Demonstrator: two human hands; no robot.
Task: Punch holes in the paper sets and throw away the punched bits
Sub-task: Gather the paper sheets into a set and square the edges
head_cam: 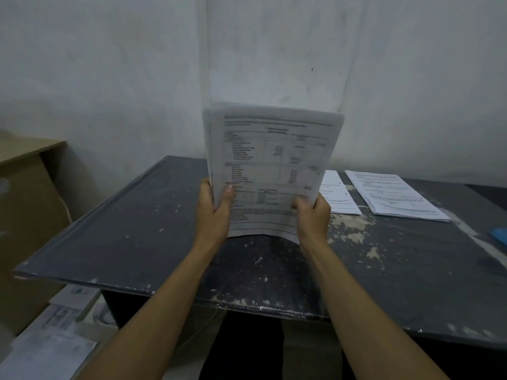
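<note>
I hold a set of printed papers (270, 160) upright above the dark table (131, 231), its lower edge curling just over the tabletop. My left hand (215, 212) grips the set's left edge, thumb on the front page. My right hand (312, 212) grips the right edge low down. Two more paper sets lie flat at the back right of the table: a punched sheet set (338, 193) partly hidden behind the held papers, and a thicker stack (395, 196) beside it. No hole punch is in view.
A blue object (500, 235) is cut off at the table's right edge. A wooden cabinet (27, 204) stands at the left. Loose printed sheets (55, 333) lie on the floor at the lower left. A white wall rises close behind the table.
</note>
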